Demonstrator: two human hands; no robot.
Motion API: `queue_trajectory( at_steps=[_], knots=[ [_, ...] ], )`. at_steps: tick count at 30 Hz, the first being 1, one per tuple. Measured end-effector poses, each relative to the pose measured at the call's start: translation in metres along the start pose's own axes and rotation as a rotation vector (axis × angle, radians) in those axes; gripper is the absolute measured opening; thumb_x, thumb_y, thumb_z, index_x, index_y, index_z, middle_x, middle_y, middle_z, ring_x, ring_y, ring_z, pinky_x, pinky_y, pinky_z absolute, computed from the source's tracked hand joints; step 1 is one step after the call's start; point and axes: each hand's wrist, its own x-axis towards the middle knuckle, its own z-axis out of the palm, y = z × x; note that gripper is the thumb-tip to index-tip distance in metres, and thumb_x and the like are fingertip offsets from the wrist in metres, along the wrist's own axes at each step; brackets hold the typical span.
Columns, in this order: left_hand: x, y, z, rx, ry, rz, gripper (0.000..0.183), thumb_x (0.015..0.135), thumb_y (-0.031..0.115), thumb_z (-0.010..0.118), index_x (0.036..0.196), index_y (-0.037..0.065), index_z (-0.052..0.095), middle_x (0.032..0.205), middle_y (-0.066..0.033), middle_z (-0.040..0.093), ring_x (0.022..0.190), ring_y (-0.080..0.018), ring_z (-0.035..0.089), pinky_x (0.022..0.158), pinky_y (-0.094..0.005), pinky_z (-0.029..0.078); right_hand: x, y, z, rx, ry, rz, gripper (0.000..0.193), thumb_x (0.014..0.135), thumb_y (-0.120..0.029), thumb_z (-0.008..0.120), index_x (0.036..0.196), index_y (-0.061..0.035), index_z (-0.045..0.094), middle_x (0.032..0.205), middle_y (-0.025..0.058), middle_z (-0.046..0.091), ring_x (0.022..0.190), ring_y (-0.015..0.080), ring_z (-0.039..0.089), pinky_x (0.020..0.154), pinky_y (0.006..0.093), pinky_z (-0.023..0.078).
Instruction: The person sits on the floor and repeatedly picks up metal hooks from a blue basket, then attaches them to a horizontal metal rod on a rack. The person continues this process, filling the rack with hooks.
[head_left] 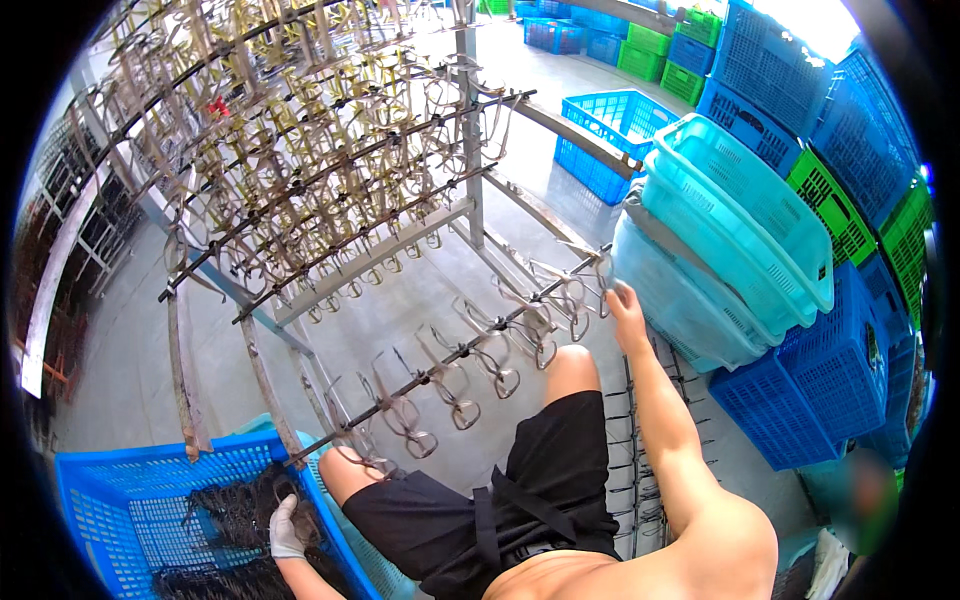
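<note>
A long dark rod (462, 350) slants across in front of my knees, with several pale, see-through looped pieces shaped like eyeglass frames (465, 412) hanging along it. At its far right end my right hand (626, 308) has its fingers closed on the last looped frame (604, 287). My left hand (287, 530), in a white glove, is at the right side of a blue crate (130, 470), by the rod's near end. Its fingers curl around a dark looped frame (285, 487), partly hidden. Bundles of dark thin pieces (232, 510) lie in the crate.
Ahead stands a metal rack (468, 130) holding rods full of similar hanging frames (330, 150). To the right are stacked turquoise baskets (740, 220) and blue crates (810, 370). Dark clipped rods (630, 450) lie on the floor beside my right leg.
</note>
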Motion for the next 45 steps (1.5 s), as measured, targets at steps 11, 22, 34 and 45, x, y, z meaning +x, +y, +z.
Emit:
queue_trajectory(
  at_steps=[11, 22, 34, 45],
  knots=[
    [-0.084, 0.006, 0.06, -0.77, -0.523, 0.448, 0.039, 0.085, 0.021, 0.065, 0.118, 0.006, 0.052, 0.096, -0.0053, 0.058, 0.085, -0.0202, 0.056, 0.074, -0.0372, 0.048, -0.233, -0.131, 0.175, -0.326, -0.493, -0.466, 0.035, 0.077, -0.009, 0.066, 0.109, -0.0022, 0.053, 0.103, 0.0151, 0.051, 0.096, 0.0279, 0.05, 0.088, 0.0379, 0.041],
    [-0.118, 0.045, 0.173, -0.452, -0.086, 0.706, 0.04, 0.075, -0.005, 0.065, 0.11, 0.005, 0.049, 0.085, -0.0014, 0.051, 0.08, -0.0148, 0.053, 0.072, -0.0307, 0.046, -0.292, -0.174, 0.263, 0.126, -1.232, -0.364, 0.059, 0.085, -0.023, 0.063, 0.13, 0.0031, 0.035, 0.127, 0.0227, 0.039, 0.121, 0.0354, 0.038, 0.104, 0.0404, 0.029],
    [0.041, 0.115, 0.228, 1.239, 0.129, 0.155, 0.039, 0.072, 0.027, 0.059, 0.104, 0.006, 0.066, 0.11, -0.0241, 0.061, 0.106, -0.0353, 0.059, 0.089, -0.0402, 0.047, -0.306, -0.124, 0.185, 0.01, -1.148, 0.269, 0.041, 0.089, -0.013, 0.06, 0.123, 0.0018, 0.043, 0.09, 0.0057, 0.057, 0.081, 0.0114, 0.055, 0.076, 0.0266, 0.046],
    [0.063, 0.096, 0.215, 1.229, 0.199, 0.368, 0.031, 0.072, 0.021, 0.059, 0.097, 0.005, 0.063, 0.097, -0.0224, 0.064, 0.092, -0.0371, 0.062, 0.078, -0.0438, 0.05, -0.304, -0.138, 0.175, -0.008, -1.15, 0.341, 0.037, 0.089, -0.008, 0.059, 0.121, 0.0033, 0.043, 0.093, 0.006, 0.057, 0.083, 0.0093, 0.053, 0.075, 0.025, 0.045]
  ],
)
